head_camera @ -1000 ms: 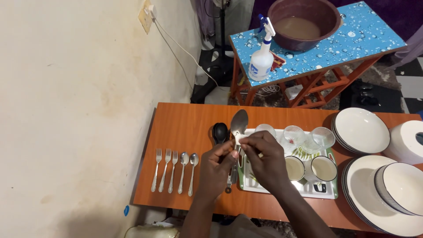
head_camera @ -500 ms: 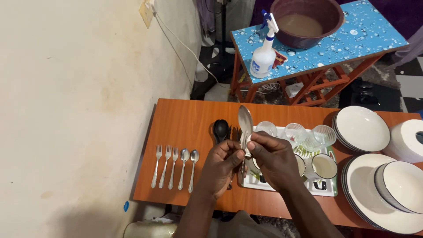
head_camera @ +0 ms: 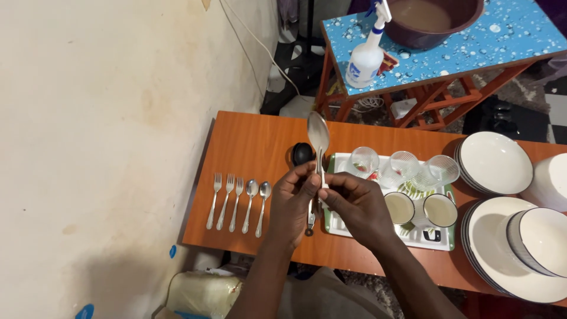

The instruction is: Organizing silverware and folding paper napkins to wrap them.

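My left hand (head_camera: 293, 204) grips the handle of a large steel serving spoon (head_camera: 318, 134), its bowl pointing up and away from me. My right hand (head_camera: 357, 205) pinches a small white cloth or tissue around the spoon's handle just beside the left fingers. Both hands hover above the orange table (head_camera: 248, 142), at the left edge of a white tray (head_camera: 413, 237). A black ladle (head_camera: 302, 154) lies on the table just behind the hands.
Three forks (head_camera: 225, 201) and two spoons (head_camera: 257, 205) lie in a row at the left. The tray holds upturned glasses (head_camera: 404, 165) and two mugs (head_camera: 420, 210). White plates (head_camera: 495, 162) and a bowl (head_camera: 542, 233) stack on the right. Behind stands a blue table (head_camera: 472, 44) with a spray bottle (head_camera: 365, 54) and basin.
The spoon has turned in my hands, and my right hand has slid down from near the bowl to the handle. The view shifted, so the table sits lower and nearer.
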